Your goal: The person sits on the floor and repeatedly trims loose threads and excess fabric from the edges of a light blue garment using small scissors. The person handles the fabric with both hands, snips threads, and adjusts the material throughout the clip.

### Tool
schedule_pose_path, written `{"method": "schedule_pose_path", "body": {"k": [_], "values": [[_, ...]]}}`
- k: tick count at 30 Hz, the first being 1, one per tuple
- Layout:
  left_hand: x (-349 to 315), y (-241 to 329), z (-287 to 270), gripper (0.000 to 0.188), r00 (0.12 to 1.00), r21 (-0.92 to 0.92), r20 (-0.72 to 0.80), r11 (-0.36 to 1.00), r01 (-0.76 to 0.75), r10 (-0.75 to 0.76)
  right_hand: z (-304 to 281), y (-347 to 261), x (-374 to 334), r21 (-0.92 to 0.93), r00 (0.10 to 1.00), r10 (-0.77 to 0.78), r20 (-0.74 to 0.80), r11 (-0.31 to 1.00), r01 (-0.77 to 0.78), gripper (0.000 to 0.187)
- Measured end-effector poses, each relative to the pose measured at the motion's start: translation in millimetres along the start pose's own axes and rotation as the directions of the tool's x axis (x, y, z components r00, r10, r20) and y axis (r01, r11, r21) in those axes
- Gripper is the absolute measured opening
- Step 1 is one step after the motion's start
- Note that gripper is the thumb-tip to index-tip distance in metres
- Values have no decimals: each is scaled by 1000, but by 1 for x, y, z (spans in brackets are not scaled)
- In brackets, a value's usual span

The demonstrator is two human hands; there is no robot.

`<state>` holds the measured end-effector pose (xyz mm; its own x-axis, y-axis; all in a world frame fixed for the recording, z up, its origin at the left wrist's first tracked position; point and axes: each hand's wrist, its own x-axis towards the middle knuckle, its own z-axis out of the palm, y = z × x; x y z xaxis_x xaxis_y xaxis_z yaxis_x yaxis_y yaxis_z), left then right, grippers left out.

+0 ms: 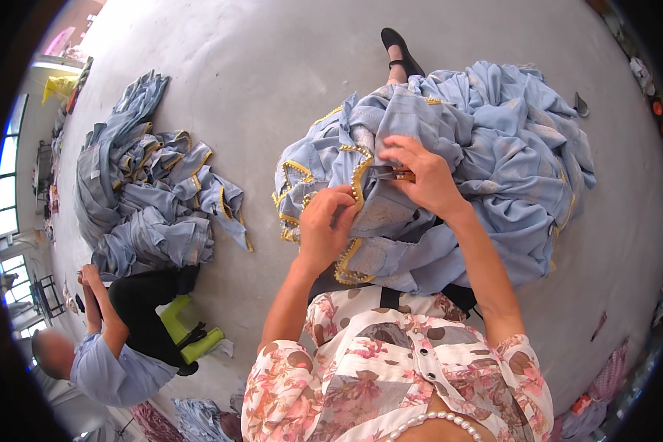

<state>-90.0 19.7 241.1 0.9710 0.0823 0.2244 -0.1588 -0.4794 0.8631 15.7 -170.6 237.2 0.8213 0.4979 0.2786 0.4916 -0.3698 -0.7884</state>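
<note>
A large heap of light blue cloth [508, 169] edged with yellow beaded trim [359, 177] lies across my lap and the floor in front of me. My left hand [327, 227] is closed on the trimmed edge, pinching it between thumb and fingers. In my right hand [426, 177] is a small pair of thread snips [383, 173], their dark blades pointing left at the trim. The blade tips are close to the beaded edge; whether they touch it I cannot tell. Part of the snips is hidden by my fingers.
On the left, another pile of blue cloth with yellow trim [147, 177] lies beside a seated person [125, 353]. A green plastic stool [188, 328] stands by that person. My black shoe [401, 51] shows beyond the heap. More cloth [597, 383] lies at the lower right.
</note>
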Motion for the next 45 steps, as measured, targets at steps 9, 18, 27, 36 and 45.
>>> {"method": "schedule_pose_path", "body": {"k": [9, 18, 27, 36, 45], "values": [[5, -43, -20, 14, 870, -621, -36, 693, 366, -492, -20, 6, -37, 1, 1000, 16, 8, 1000, -16, 17], [-7, -37, -35, 12, 870, -684, 40, 621, 383, -492, -23, -7, -53, -18, 998, -20, 54, 1000, 21, 27], [22, -54, -38, 12, 851, -705, -86, 635, 315, -517, -34, 1, -39, 175, 938, 285, -199, 952, -252, 17], [29, -24, -26, 16, 850, 10, -526, 1000, 14, -6, -36, 4, -26, 141, 896, 301, -326, 953, -269, 13], [-31, 25, -10, 21, 975, 160, -94, 970, -186, 202, -1, -38, -92, -93, 971, 89, 223, 993, -70, 20]]}}
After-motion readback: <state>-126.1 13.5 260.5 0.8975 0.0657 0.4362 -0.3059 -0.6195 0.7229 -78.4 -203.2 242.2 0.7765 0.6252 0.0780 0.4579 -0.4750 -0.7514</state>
